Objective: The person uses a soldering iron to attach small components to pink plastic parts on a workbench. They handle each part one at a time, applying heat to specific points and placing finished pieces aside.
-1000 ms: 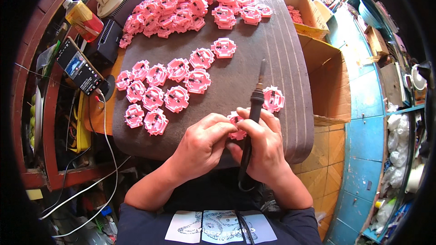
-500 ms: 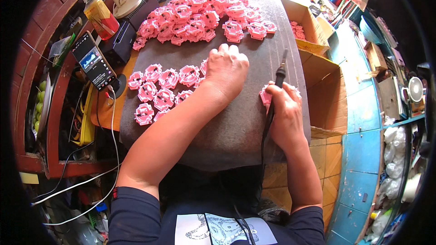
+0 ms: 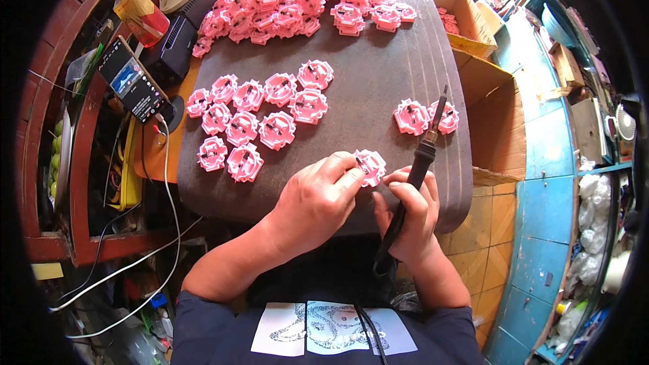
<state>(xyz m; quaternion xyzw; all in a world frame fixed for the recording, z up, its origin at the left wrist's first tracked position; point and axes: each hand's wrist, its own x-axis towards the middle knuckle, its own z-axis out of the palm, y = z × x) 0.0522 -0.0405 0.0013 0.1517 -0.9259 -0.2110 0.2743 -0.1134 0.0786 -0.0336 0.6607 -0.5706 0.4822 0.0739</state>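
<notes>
Near the front of the dark work board (image 3: 365, 94), my left hand (image 3: 316, 192) pinches a round pink plastic part (image 3: 370, 167) between thumb and fingers. Close on its right, my right hand (image 3: 414, 220) is wrapped round a black-handled soldering iron (image 3: 422, 155), whose tip points up and away. The fingertips of the right hand lie beside the pink part; whether they touch it I cannot tell. Beyond the iron are two more pink parts (image 3: 411, 117), the right one partly behind its tip. To the left, several pink parts with small dark pieces (image 3: 277, 130) lie in loose rows.
A large heap of pink parts (image 3: 284, 0) covers the far end of the board. Cardboard boxes (image 3: 497, 115) stand along the right side. At the left are a phone on a stand (image 3: 132, 81), a bottle (image 3: 140, 13) and a white cable (image 3: 172, 189).
My left hand has come back from the rows toward me and now holds a pink part. My right hand has left the pink parts at the right and moved nearer, still gripping the iron.
</notes>
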